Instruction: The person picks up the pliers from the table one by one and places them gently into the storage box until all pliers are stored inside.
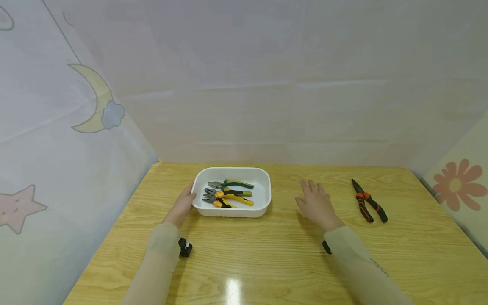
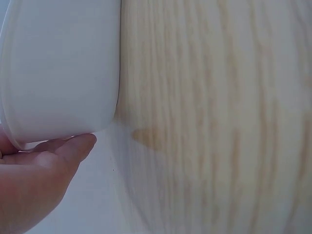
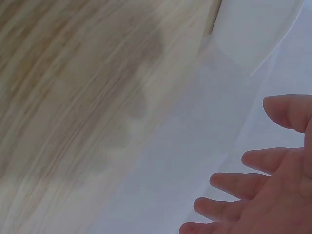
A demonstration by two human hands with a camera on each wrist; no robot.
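A white plastic basin point(image 1: 231, 213) stands near the table's far edge. Inside lie pliers with green handles point(image 1: 239, 184) and pliers with yellow-and-black handles point(image 1: 240, 198), their metal heads to the left. My left hand point(image 1: 182, 206) holds the basin's left end. In the left wrist view, the thumb point(image 2: 73, 148) presses against the basin's outer wall point(image 2: 63, 73), with other fingers at the rim. To the right of the basin, my right hand point(image 1: 317, 205) hovers above the table, fingers spread and holding nothing. Long-nose pliers with black-and-orange handles point(image 1: 375, 206) lie farther right, handles apart.
The wood-grain table point(image 1: 244, 254) ends at a pale cloth backdrop point(image 1: 244, 106) behind it. More printed cloth hangs at the left point(image 1: 57, 169) and right sides. A small black device point(image 1: 185, 247) sits at the left wrist.
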